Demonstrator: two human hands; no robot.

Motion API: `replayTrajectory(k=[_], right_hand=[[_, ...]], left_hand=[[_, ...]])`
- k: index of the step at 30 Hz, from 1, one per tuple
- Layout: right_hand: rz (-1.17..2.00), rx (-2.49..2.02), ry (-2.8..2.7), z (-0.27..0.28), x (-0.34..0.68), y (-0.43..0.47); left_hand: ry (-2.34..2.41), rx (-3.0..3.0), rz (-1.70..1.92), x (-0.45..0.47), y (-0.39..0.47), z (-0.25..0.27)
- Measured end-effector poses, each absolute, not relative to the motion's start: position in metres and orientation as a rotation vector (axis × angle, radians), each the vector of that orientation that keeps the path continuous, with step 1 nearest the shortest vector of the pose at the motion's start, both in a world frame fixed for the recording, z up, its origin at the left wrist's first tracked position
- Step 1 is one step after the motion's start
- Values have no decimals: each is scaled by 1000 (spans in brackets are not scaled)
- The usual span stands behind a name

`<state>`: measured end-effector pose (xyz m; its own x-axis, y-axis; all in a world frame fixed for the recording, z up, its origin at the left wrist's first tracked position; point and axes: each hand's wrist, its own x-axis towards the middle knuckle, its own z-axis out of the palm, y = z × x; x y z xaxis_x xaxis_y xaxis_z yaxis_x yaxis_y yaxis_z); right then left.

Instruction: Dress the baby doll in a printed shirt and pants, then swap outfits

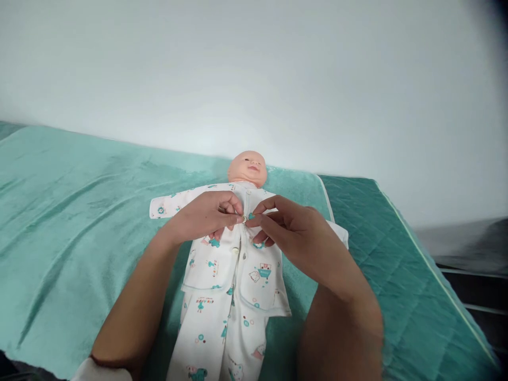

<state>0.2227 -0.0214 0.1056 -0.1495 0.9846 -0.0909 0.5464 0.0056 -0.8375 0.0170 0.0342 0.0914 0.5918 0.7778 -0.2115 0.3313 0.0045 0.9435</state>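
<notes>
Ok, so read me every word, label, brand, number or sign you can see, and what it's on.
"GIRAFFE", as best I can tell: on the doll's trousers; the line beneath it is too small to read.
Lettering on the jacket: too small and blurred to read.
I can make out no number, brand label or sign.

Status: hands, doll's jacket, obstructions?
Left hand and right hand: both pinching jacket front at a button. Jacket on doll, front parted below hands. Hands partly cover it; nothing else seen in the way.
</notes>
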Motion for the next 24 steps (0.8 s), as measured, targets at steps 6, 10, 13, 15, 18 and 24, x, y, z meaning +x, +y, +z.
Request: replayTrajectory(k=[6,10,13,15,18,24], right_hand=[[1081,-1468,-1921,112,226,-34],[1128,-1450,-1759,107,224,-40],[1115,-1444,-1642,99,222,-45],[1115,-1450,-1607,91,221,-50],[1137,-1413,-1515,77,220,-55],[1085,-1329,-1462,62,217,-65]], left_hand=[[967,1609,513,17,30,88],[945,1601,575,13,25,85],[910,1596,624,12,20,81],[905,1586,688,11,15,75],[908,1556,801,10,6,65],[889,1675,723,1,-10,63]])
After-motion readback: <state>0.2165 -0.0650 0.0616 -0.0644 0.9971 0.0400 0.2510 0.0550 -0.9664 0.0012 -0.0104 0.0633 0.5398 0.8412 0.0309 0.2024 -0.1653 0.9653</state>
